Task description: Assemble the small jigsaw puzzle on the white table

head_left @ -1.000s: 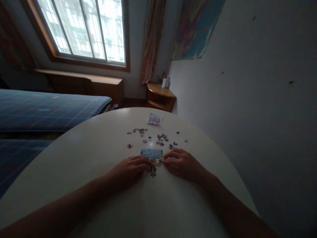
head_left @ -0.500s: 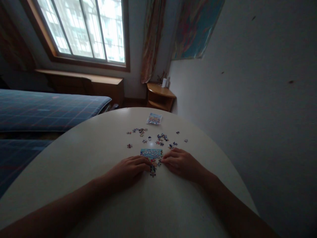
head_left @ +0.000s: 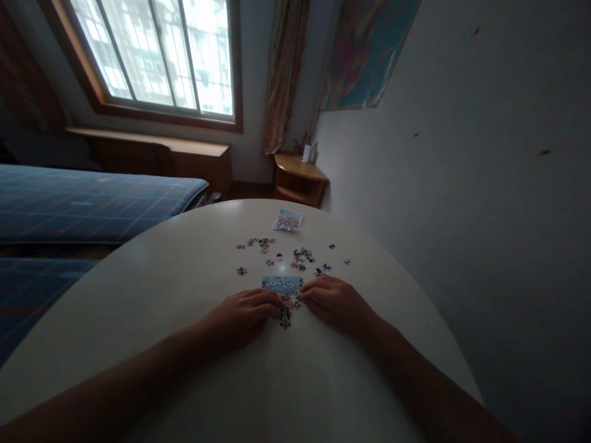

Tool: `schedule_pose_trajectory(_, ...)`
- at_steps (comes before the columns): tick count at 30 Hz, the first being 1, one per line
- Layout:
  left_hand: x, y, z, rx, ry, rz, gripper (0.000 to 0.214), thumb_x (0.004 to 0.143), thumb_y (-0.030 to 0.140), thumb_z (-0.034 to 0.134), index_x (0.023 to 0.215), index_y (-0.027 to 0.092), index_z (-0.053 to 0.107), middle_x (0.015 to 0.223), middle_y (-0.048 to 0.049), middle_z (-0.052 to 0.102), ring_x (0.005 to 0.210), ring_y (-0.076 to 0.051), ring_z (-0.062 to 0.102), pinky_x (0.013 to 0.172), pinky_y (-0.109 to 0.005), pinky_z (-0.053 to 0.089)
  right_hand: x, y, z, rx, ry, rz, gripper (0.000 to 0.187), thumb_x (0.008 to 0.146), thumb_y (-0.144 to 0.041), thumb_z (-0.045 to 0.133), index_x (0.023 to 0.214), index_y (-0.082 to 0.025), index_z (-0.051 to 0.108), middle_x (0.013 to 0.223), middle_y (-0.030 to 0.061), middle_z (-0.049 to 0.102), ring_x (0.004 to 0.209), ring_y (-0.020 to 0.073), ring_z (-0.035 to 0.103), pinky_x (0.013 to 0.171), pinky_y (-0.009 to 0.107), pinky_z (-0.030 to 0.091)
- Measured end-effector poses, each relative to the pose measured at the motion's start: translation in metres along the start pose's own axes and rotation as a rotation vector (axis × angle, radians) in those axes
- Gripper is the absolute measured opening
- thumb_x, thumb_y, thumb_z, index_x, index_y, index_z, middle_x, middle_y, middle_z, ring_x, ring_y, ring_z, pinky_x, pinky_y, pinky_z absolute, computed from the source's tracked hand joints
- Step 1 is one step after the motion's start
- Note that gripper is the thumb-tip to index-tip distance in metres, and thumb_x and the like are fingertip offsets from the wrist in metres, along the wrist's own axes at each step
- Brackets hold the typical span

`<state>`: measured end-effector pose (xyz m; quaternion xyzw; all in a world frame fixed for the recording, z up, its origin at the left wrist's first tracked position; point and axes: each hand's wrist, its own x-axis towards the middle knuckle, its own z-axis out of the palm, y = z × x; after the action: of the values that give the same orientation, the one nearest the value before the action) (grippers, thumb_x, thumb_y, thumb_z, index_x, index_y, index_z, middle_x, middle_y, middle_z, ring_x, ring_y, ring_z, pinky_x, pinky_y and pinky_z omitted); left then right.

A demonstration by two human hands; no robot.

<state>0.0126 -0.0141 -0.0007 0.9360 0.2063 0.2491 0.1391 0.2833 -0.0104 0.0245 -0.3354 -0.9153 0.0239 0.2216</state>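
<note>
A partly joined jigsaw puzzle (head_left: 282,285) lies on the white round table (head_left: 184,258), with a light-blue lettered strip along its top and a narrow part reaching down toward me. My left hand (head_left: 252,311) holds the puzzle's left side, its fingers curled together and covering some pieces. At the right edge my right hand (head_left: 335,301) has its thumb and fingertips pressed together against the puzzle. Whether a separate piece sits in that pinch is hidden. Just beyond the fingers are loose jigsaw pieces (head_left: 302,253), several in small clusters.
Farther back on the table is a small picture card (head_left: 287,220). More loose pieces (head_left: 241,271) are scattered at the left. A wall (head_left: 462,184) borders the table on the right, a blue plaid mattress (head_left: 92,203) on the left. Behind stands a wooden corner shelf (head_left: 300,169).
My right fingertips have shifted slightly up along the puzzle's right edge, uncovering a little more of the pieces there. The left hand has stayed almost still.
</note>
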Motion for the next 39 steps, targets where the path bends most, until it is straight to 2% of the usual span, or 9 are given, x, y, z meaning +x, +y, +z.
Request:
schedule_pose_trajectory(7,0.0,-0.001,0.0,0.012,0.002,0.008,0.033,0.09,0.002,0.045,0.112,0.021,0.061,0.124,-0.0048,0.066,0.115,-0.019,0.061,0.1,-0.036,0.051,-0.003,0.001,-0.002,-0.046,-0.041,0.01,0.017,0.094,-0.025,0.057,0.105,-0.022,0.069,0.108,0.0064,0.073,0.1,0.0201,0.067,0.093,0.039,0.051)
schedule_pose_trajectory(11,0.0,0.0,0.0,0.017,0.001,0.007,0.033,0.09,0.002,0.044,0.111,0.021,0.062,0.124,-0.0051,0.066,0.116,-0.019,0.061,0.102,-0.036,0.05,0.001,0.003,0.006,-0.11,-0.012,0.175,0.044,0.097,-0.023,0.047,0.14,-0.016,0.049,0.139,0.013,0.058,0.134,0.0274,0.045,0.109,0.049,0.039)
schedule_pose_trajectory(13,0.001,0.0,-0.001,0.013,-0.003,0.008,0.034,0.09,0.002,0.044,0.112,0.021,0.061,0.125,-0.005,0.065,0.117,-0.019,0.06,0.102,-0.036,0.05,0.003,0.006,0.009,-0.128,-0.049,0.229,0.052,0.097,-0.024,0.045,0.147,-0.014,0.041,0.147,0.0138,0.05,0.142,0.0297,0.035,0.112,0.052,0.035)
schedule_pose_trajectory(18,0.001,0.002,-0.003,-0.013,0.014,0.015,0.032,0.09,0.002,0.044,0.11,0.021,0.061,0.124,-0.0054,0.066,0.117,-0.018,0.061,0.101,-0.035,0.05,0.002,0.015,0.006,-0.145,-0.056,0.23,0.038,0.09,-0.018,0.055,0.128,-0.017,0.062,0.129,0.0114,0.066,0.136,0.0309,0.042,0.109,0.053,0.037)
schedule_pose_trajectory(22,0.002,0.002,-0.003,-0.005,-0.001,0.021,0.03,0.091,0.003,0.043,0.109,0.02,0.06,0.125,-0.0066,0.065,0.118,-0.019,0.06,0.102,-0.036,0.05,-0.007,0.016,-0.01,-0.11,-0.068,0.175,0.02,0.086,-0.015,0.064,0.101,-0.021,0.074,0.105,0.0073,0.075,0.114,0.0277,0.059,0.099,0.047,0.046)
schedule_pose_trajectory(26,0.001,0.0,-0.001,0.009,-0.007,0.011,0.03,0.092,0.004,0.043,0.111,0.02,0.06,0.126,-0.0059,0.065,0.118,-0.019,0.06,0.102,-0.037,0.05,-0.013,0.006,-0.028,0.096,-0.128,0.112,0.01,0.085,-0.017,0.067,0.087,-0.023,0.075,0.091,0.0042,0.074,0.09,0.0194,0.065,0.086,0.036,0.051)
schedule_pose_trajectory(30,0.001,0.0,-0.001,-0.009,0.006,0.017,0.03,0.092,0.003,0.043,0.11,0.021,0.061,0.125,-0.0056,0.065,0.118,-0.019,0.06,0.102,-0.036,0.05,-0.015,-0.004,-0.036,0.281,-0.218,0.143,0.015,0.083,-0.016,0.069,0.096,-0.023,0.073,0.093,0.0034,0.073,0.087,0.0164,0.066,0.082,0.03,0.052)
schedule_pose_trajectory(34,0.001,0.001,-0.002,-0.011,0.007,0.015,0.03,0.092,0.003,0.044,0.11,0.021,0.061,0.125,-0.0057,0.065,0.118,-0.019,0.06,0.102,-0.036,0.05,-0.015,-0.006,-0.037,0.253,-0.232,0.234,0.025,0.079,-0.022,0.075,0.103,-0.023,0.071,0.104,0.006,0.069,0.099,0.0207,0.064,0.088,0.035,0.051)
schedule_pose_trajectory(39,0.001,0.002,-0.003,0.0,0.012,0.019,0.029,0.093,0.004,0.044,0.109,0.02,0.061,0.124,-0.0064,0.066,0.116,-0.019,0.061,0.1,-0.035,0.051,-0.015,-0.006,-0.033,0.258,-0.249,0.221,0.02,0.082,-0.023,0.073,0.102,-0.024,0.071,0.107,0.0064,0.065,0.103,0.0209,0.06,0.092,0.036,0.049)
